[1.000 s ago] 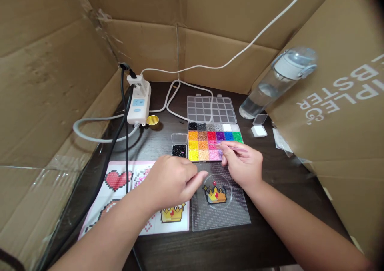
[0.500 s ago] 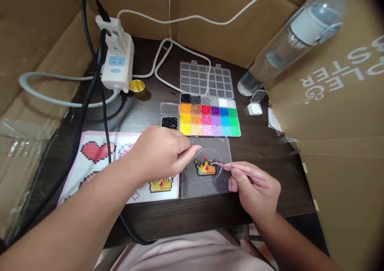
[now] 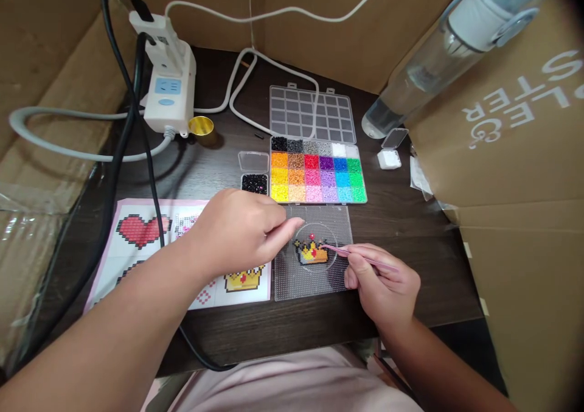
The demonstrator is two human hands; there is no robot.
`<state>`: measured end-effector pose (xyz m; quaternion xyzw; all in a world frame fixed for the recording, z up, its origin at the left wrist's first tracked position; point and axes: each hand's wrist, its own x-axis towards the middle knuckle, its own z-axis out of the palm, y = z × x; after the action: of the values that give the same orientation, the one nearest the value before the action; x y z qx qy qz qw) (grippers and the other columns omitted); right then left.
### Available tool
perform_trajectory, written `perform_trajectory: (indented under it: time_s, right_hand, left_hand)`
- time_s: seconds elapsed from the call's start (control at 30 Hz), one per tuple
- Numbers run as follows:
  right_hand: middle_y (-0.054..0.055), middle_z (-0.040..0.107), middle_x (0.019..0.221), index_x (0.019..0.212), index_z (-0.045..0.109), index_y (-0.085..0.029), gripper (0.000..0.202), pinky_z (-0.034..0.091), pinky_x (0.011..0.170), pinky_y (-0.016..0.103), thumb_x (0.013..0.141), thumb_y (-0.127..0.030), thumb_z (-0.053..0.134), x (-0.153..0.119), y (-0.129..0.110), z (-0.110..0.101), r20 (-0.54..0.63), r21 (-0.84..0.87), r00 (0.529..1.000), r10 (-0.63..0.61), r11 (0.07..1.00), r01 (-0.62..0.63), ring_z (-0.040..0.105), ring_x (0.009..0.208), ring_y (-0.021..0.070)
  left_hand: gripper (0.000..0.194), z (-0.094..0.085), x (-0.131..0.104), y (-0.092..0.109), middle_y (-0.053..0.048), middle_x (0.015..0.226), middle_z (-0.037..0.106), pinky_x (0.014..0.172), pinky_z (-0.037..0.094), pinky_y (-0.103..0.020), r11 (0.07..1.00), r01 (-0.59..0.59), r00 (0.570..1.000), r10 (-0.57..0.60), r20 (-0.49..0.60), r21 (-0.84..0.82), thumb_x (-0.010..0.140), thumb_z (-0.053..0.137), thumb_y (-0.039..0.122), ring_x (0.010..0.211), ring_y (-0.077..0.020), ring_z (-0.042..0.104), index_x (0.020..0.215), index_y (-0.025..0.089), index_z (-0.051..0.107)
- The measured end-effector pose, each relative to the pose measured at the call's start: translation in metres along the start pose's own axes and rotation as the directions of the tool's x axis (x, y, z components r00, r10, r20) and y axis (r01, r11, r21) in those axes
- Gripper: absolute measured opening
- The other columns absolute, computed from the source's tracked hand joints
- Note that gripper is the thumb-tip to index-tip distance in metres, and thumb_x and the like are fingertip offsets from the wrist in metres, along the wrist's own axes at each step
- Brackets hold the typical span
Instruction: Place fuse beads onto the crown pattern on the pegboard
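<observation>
Pink tweezers (image 3: 371, 258) are pinched in my right hand (image 3: 387, 287), their tips at the upper right part of a bead crown (image 3: 312, 255). The crown is yellow and orange with black edging and red beads, and sits on a clear pegboard (image 3: 292, 284). Whether the tips hold a bead is too small to tell. My left hand (image 3: 246, 229) is closed, its thumb pointing over the pegboard's left side; its curled fingers hide anything inside. Under that forearm lies a pattern sheet (image 3: 109, 266) with a printed crown (image 3: 244, 280) and a red heart.
Behind the pegboard stands an open bead case (image 3: 319, 171) of many colours. A small box of black beads (image 3: 254, 184) sits to its left. A gold cup (image 3: 201, 127), power strip (image 3: 171, 89), cables, a bottle (image 3: 424, 71) and a small white box (image 3: 389, 159) surround it.
The view has shifted slightly, moving the objects a little within the picture. Both hands keep nearly the same pose, with the tweezer tips still at the crown's upper right.
</observation>
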<state>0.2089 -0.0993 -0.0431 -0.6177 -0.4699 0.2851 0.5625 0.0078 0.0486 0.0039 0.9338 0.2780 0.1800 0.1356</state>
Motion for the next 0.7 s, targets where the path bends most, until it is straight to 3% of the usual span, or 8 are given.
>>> perform_trajectory:
  time_s: [0.3, 0.7]
  right_hand:
    - [0.000, 0.066, 0.064, 0.092, 0.075, -0.022, 0.019, 0.050, 0.046, 0.025, 0.084, -0.010, 0.062, -0.0016, -0.0004, -0.0029, -0.026, -0.050, 1.000, 0.014, 0.999, -0.015, 0.057, 0.043, 0.0090]
    - [0.002, 0.069, 0.072, 0.091, 0.076, -0.022, 0.020, 0.048, 0.043, 0.025, 0.084, -0.010, 0.062, -0.0019, -0.0006, -0.0035, -0.017, -0.059, 1.000, 0.009, 0.998, -0.010, 0.056, 0.043, 0.0088]
  left_hand:
    - [0.046, -0.0001, -0.0015, -0.0013, 0.003, 0.047, 0.039, 0.048, 0.019, -0.028, 1.000, 0.007, 1.000, -0.007, 0.008, 0.004, 0.090, 0.045, 0.039, 0.046, -0.0091, 0.031, 0.051, 0.016, 0.039]
    - [0.047, -0.0018, -0.0004, 0.0015, 0.002, 0.048, 0.039, 0.050, 0.020, -0.028, 0.999, 0.040, 0.998, -0.040, 0.055, 0.007, 0.091, 0.042, 0.040, 0.048, -0.0093, 0.031, 0.051, 0.016, 0.039]
